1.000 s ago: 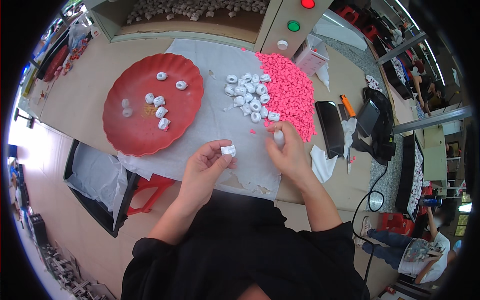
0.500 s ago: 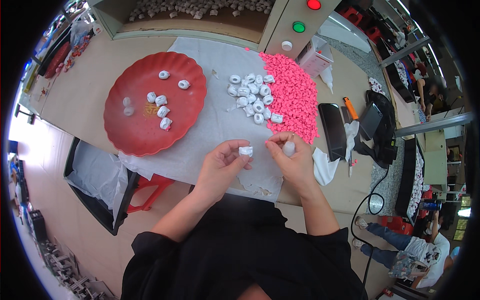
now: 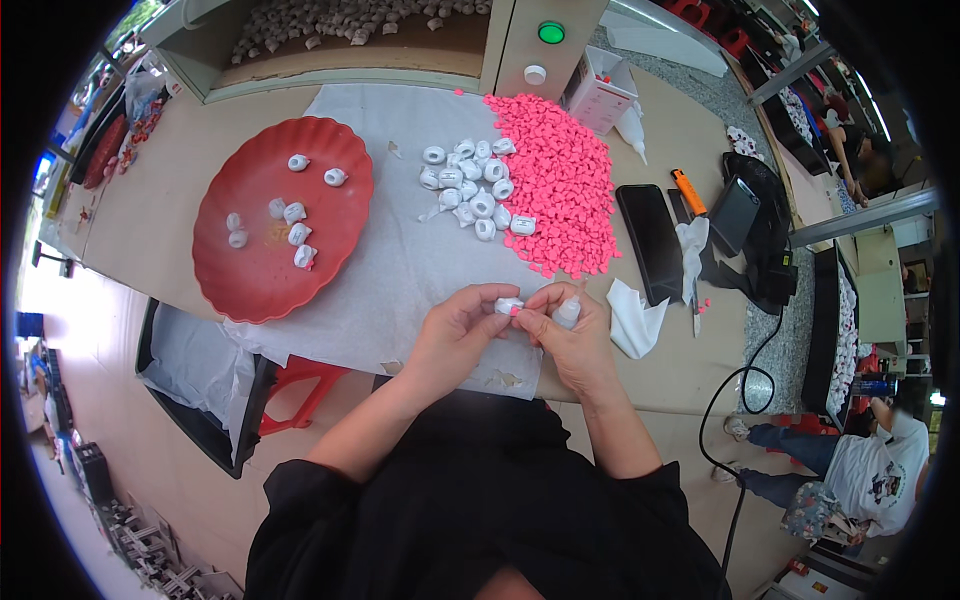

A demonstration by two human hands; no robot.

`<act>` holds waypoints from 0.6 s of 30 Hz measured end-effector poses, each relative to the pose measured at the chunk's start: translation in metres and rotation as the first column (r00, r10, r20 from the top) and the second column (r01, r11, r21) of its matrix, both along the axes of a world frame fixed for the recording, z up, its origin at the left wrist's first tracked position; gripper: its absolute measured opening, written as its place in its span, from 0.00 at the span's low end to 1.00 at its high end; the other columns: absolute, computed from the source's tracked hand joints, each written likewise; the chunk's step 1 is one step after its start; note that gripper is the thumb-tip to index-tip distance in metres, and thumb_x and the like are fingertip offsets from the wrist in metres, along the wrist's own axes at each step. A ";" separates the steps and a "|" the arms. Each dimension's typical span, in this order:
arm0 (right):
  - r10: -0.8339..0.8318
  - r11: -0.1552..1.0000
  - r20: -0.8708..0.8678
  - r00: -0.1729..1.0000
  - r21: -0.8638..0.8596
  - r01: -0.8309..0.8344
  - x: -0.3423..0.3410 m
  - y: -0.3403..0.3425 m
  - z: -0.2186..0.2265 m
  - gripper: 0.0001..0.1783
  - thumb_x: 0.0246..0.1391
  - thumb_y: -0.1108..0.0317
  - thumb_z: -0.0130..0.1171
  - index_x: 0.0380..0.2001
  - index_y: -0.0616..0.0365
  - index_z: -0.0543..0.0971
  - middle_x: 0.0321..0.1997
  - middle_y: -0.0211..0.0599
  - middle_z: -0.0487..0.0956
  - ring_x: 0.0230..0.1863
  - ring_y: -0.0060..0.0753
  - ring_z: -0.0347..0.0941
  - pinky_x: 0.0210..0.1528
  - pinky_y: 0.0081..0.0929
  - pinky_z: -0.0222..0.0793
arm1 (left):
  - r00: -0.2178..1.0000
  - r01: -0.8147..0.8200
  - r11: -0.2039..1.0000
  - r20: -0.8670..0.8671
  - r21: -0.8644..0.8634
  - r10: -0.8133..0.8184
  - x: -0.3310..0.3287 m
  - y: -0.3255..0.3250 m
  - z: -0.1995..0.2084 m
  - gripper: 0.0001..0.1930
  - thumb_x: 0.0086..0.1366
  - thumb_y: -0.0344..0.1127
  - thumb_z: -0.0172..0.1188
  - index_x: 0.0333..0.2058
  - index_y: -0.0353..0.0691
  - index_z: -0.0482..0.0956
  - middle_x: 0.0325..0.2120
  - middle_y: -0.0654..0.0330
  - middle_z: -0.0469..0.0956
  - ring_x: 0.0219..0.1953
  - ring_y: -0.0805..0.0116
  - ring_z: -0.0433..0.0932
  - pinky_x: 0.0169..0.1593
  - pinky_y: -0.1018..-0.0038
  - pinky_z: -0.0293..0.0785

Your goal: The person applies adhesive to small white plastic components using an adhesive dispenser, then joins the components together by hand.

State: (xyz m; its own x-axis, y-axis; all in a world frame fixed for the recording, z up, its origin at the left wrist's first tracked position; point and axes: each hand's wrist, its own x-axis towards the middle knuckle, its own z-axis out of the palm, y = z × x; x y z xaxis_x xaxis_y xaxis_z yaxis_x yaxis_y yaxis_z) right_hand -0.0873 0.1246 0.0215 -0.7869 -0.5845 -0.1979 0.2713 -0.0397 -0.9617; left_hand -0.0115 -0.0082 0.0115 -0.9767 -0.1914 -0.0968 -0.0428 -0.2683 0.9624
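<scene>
At lower left of the frame, a black tray (image 3: 258, 408) lined with pale paper is seen below the edge of the tabletop (image 3: 135, 180). At left of centre, a red scalloped dish (image 3: 250, 288) is set on the tabletop, and a few small white pieces (image 3: 335, 177) are scattered in it; pink is shown at the lower end of one (image 3: 304, 258), so those in the dish can be judged as probably done. Many more pale pieces (image 3: 360, 22) are spread inside an open-fronted cabinet at the top.

Near the centre, a white piece (image 3: 508, 303) is pinched between thumb and fingers of the left hand (image 3: 462, 325). Above it, a cluster of white pieces (image 3: 470, 174) is gathered on a white sheet (image 3: 390, 250); no pink can be made out on these, so they are judged untreated. Against the held piece, a pink bit (image 3: 515, 311) is pressed by the fingertips of the right hand (image 3: 575, 345), in which a small white bottle (image 3: 567, 312) is also gripped. This one piece therefore seems half done; whether it is fixed cannot be told.

Right of the cluster, a large heap of pink bits (image 3: 560, 180) is left unused. Farther right, a white cloth (image 3: 635, 320), a dark phone (image 3: 650, 240) and an orange-handled tool (image 3: 689, 192) are laid out.
</scene>
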 end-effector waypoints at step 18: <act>-0.042 0.985 -0.278 0.960 0.152 0.087 0.007 -0.007 -0.004 0.06 0.43 0.74 0.58 0.27 0.64 0.75 0.24 0.32 0.76 0.27 0.18 0.69 0.30 0.15 0.66 | 1.000 -0.004 0.999 0.011 0.035 0.004 0.002 -0.003 -0.003 0.12 0.58 0.23 0.48 0.42 0.31 0.69 0.31 0.61 0.73 0.33 0.77 0.71 0.39 0.83 0.68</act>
State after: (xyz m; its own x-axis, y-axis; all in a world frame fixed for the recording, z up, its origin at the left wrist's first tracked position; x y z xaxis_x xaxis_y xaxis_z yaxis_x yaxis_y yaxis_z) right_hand -0.0800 0.1175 0.0174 -0.8592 -0.5084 -0.0577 -0.0002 0.1131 -0.9936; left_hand -0.0097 -0.0111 0.0085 -0.9748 -0.1918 -0.1140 -0.0519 -0.3021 0.9519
